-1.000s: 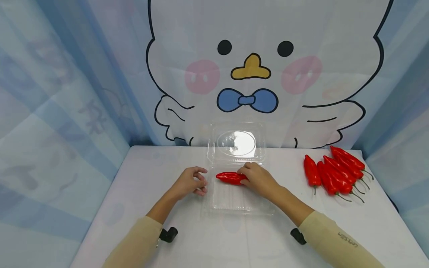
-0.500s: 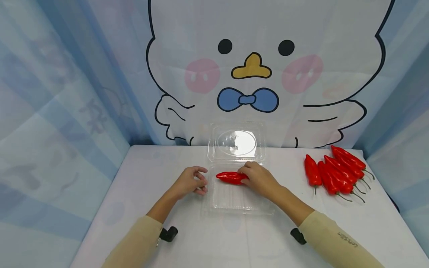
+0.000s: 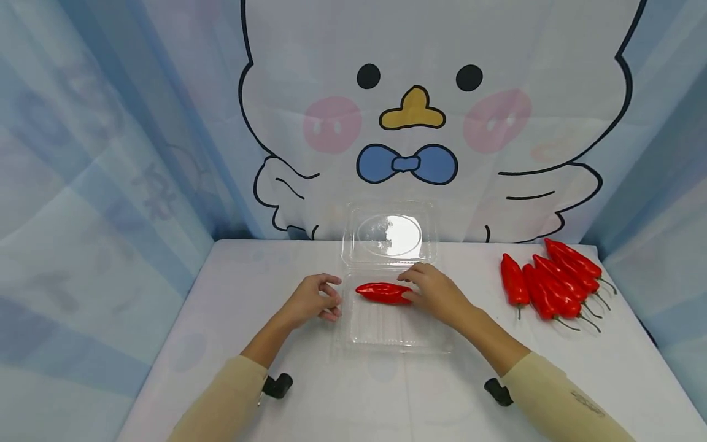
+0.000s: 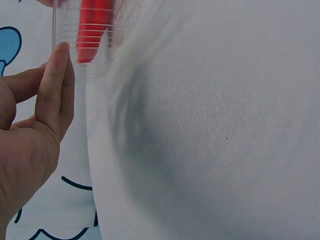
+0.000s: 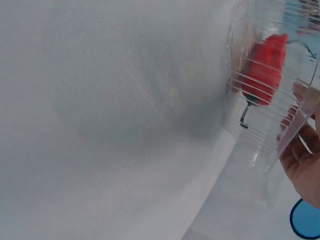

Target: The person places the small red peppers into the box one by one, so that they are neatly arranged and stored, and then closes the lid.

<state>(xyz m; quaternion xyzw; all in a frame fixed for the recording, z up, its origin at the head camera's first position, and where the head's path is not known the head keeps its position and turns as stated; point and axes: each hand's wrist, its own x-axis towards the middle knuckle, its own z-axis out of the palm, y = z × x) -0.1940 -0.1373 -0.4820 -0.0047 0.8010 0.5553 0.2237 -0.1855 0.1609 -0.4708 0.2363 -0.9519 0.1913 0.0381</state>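
One red chili pepper [image 3: 381, 293] lies crosswise in the far part of a clear plastic clamshell box [image 3: 381, 331], its tip to the left. My right hand [image 3: 439, 294] is over the box at the pepper's stem end, thumb and fingers spread apart. In the right wrist view the pepper's green cap and dark stem [image 5: 244, 120] show through the ribbed wall, with a gap between them and the hand [image 5: 305, 167]. At the box's left edge is my left hand [image 3: 315, 301], fingers loosely bent around nothing; its fingertips come right at the wall in the left wrist view.
The box's lid [image 3: 364, 230] stands open at the back, against the printed curtain [image 3: 409, 37]. Several more red peppers [image 3: 552, 285] lie side by side at the right of the white table [image 3: 248, 264], stems toward the front right.
My right hand has let go of the pepper, its fingers spreading and drawing slightly to the right. The pepper stays where it was, and my left hand has not moved.
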